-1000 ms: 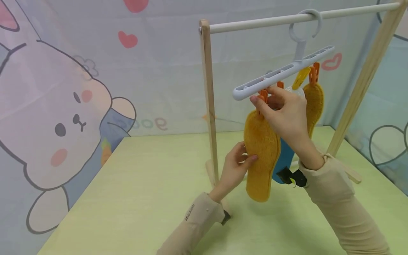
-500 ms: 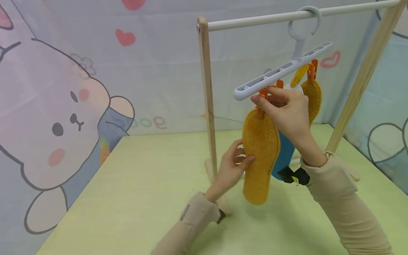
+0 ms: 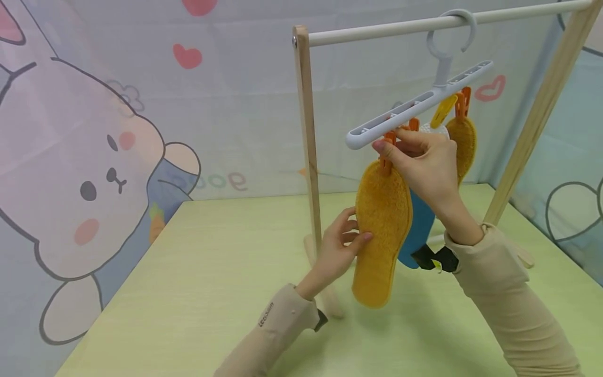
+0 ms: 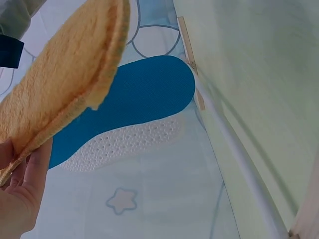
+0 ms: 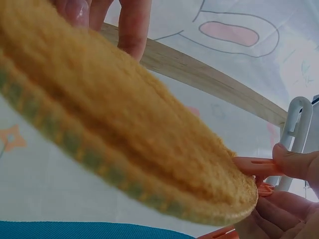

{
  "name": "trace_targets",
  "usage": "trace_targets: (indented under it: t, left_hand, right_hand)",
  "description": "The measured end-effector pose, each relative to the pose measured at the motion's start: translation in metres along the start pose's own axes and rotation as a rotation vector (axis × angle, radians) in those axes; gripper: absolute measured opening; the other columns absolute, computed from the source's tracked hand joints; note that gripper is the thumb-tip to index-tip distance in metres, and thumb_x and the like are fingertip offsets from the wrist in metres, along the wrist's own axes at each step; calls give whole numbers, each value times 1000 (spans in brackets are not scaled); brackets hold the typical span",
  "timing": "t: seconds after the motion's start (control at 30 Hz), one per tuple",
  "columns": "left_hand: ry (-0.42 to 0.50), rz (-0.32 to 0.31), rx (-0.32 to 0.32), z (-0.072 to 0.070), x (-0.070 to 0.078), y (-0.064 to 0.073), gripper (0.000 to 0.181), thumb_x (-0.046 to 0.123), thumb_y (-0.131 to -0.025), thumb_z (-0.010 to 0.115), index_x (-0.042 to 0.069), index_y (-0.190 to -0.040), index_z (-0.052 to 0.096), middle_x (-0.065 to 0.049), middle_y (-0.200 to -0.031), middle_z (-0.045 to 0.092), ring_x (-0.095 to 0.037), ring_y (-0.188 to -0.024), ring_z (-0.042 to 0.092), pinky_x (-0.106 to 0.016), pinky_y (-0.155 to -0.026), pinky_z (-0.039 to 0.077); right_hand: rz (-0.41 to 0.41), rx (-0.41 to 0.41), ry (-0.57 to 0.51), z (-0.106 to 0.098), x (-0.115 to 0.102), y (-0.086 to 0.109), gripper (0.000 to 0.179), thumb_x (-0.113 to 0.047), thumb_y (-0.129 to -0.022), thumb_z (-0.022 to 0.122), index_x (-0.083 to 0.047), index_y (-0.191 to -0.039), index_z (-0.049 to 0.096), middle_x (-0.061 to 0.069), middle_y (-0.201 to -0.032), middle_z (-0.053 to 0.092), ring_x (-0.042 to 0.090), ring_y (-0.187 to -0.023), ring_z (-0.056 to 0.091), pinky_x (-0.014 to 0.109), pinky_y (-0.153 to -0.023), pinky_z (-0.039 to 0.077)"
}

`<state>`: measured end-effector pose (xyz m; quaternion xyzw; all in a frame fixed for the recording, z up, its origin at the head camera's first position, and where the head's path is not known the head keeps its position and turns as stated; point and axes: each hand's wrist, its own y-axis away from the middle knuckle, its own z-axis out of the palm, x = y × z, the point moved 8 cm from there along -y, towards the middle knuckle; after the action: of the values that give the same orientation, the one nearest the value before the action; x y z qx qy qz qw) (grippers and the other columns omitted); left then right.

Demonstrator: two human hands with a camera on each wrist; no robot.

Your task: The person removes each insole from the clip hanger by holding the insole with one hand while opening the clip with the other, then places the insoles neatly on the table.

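Note:
A fuzzy mustard-yellow insole (image 3: 382, 225) hangs upright below the near end of a white hanger (image 3: 410, 111). Thumb and fingers of my left hand (image 3: 336, 248) pinch its left edge about midway down. My right hand (image 3: 426, 165) pinches an orange clothespin (image 3: 387, 157) clipped on the insole's top edge, right under the hanger bar. In the right wrist view the thumb presses one leg of this clothespin (image 5: 256, 165). Behind hang a blue insole (image 4: 134, 97), a white dimpled insole (image 4: 129, 142) and another mustard insole (image 3: 464, 149), the last partly hidden by my right hand.
The hanger hooks over the white rail (image 3: 377, 34) of a stand with wooden legs (image 3: 308, 131). A yellow clothespin (image 3: 444, 111) and further orange clothespins (image 3: 463, 102) grip the insoles behind. Below lies a pale green tabletop (image 3: 212, 272); a printed cloth (image 3: 245, 104) forms the backdrop.
My left hand has shifted slightly left and down, swinging the insole's lower end left. The right hand stays at the clothespin under the hanger with nearly the same pinch.

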<state>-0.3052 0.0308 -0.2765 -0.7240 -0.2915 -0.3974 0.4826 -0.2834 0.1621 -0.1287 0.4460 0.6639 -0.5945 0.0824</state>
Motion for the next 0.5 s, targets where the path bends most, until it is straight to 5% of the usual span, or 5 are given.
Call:
trace_targets:
  t: [0.5]
  left_hand:
    - [-4, 4, -14, -6, 3, 9, 42, 6, -83, 60, 8, -123, 46, -24, -91, 62, -35, -76, 65, -25, -64, 54]
  right_hand:
    - [-14, -19, -39, 0, -1, 0, 33, -24, -78, 68, -9, -107, 66, -27, -58, 57, -8, -60, 59, 10, -57, 47]
